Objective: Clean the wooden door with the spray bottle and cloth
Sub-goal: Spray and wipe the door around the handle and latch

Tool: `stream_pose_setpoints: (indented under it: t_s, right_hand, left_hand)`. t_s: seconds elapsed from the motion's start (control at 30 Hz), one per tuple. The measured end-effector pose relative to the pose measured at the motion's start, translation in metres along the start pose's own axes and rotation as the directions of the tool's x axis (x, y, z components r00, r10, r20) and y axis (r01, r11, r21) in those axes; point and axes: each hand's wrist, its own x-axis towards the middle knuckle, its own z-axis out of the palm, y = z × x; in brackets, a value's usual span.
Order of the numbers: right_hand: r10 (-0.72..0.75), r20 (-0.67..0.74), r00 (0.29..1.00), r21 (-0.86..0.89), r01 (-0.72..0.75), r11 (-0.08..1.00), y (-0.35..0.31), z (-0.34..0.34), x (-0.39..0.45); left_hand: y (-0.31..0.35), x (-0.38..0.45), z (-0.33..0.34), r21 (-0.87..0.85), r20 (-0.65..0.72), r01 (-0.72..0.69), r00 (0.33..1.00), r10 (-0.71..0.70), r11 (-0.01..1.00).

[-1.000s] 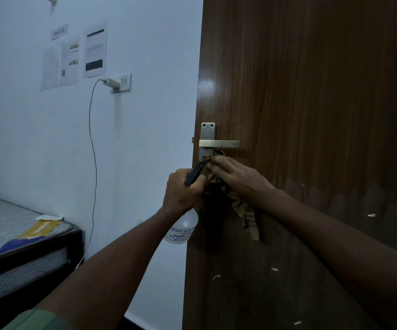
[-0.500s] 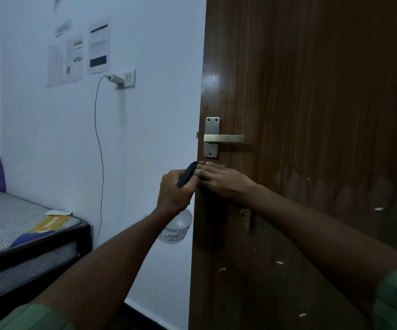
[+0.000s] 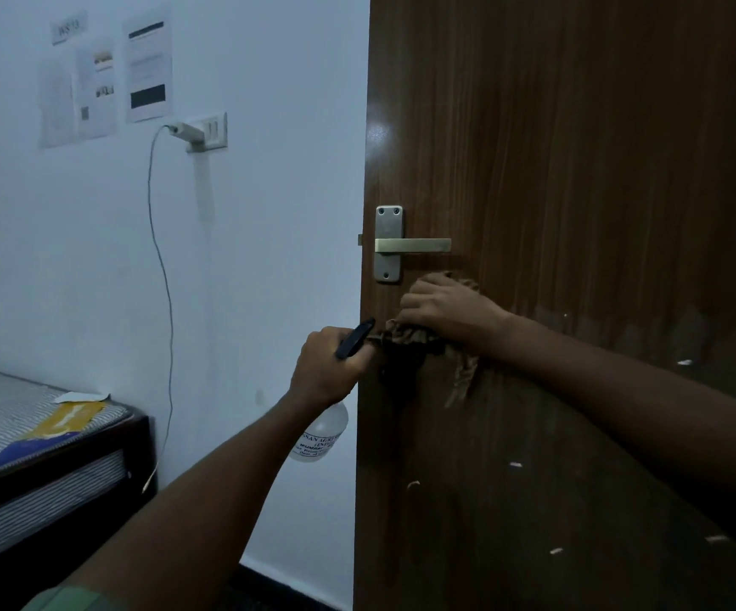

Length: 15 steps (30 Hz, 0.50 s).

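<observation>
The dark brown wooden door (image 3: 578, 169) fills the right half of the view, with a metal lever handle (image 3: 410, 245) near its left edge. My right hand (image 3: 445, 306) holds a brown cloth (image 3: 461, 377) against the door just below the handle; part of the cloth hangs down under the hand. My left hand (image 3: 331, 363) grips a clear spray bottle (image 3: 320, 438) with a black nozzle, held at the door's edge right next to the cloth. A duller, smeared band runs across the door to the right of my forearm.
A white wall (image 3: 269, 213) lies left of the door, with a socket and plugged charger (image 3: 198, 132), a hanging cable and taped papers (image 3: 101, 81). A bed (image 3: 35, 443) with a striped mattress stands at lower left. Small white flecks dot the lower door.
My right hand has moved with the cloth from the door's edge to the right, under the handle, and the cloth hangs into view again. The left hand stays at the door's edge with the bottle.
</observation>
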Motion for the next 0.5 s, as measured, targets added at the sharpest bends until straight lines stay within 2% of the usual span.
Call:
stream_pose_setpoints:
  t_s: [0.07,0.13,0.2,0.27,0.33,0.4,0.5]
  right_hand:
    - [0.182,-0.088,0.979,0.122,-0.171,0.978,0.005,-0.003,-0.024]
    - [0.364,-0.165,0.917,0.249,-0.318,0.915,-0.004,-0.003,-0.038]
    - [0.505,-0.203,0.839,0.330,-0.427,0.842,-0.022,-0.001,-0.040]
    - [0.583,-0.268,0.767,0.376,-0.474,0.796,-0.045,0.003,-0.035]
    - [0.559,-0.358,0.748,0.307,-0.471,0.827,-0.067,0.013,-0.032]
    - [0.452,-0.394,0.800,0.168,-0.421,0.891,-0.085,0.033,-0.032]
    - [0.301,-0.334,0.893,0.008,-0.317,0.948,-0.112,0.074,-0.042]
  left_hand:
    - [-0.006,-0.004,0.005,0.057,0.065,-0.001,0.998,-0.002,0.998]
    - [-0.012,-0.011,0.011,0.114,0.087,0.020,0.996,-0.030,0.993]
    - [-0.015,-0.020,0.014,0.169,0.074,0.062,0.994,-0.076,0.984]
    - [-0.014,-0.029,0.012,0.232,0.071,0.085,0.992,-0.104,0.969]
    - [-0.014,-0.035,0.009,0.263,0.080,0.068,0.993,-0.092,0.962]
    - [-0.015,-0.039,0.004,0.227,0.080,0.046,0.995,-0.066,0.973]
    - [-0.012,-0.044,-0.002,0.146,0.072,0.017,0.997,-0.028,0.989]
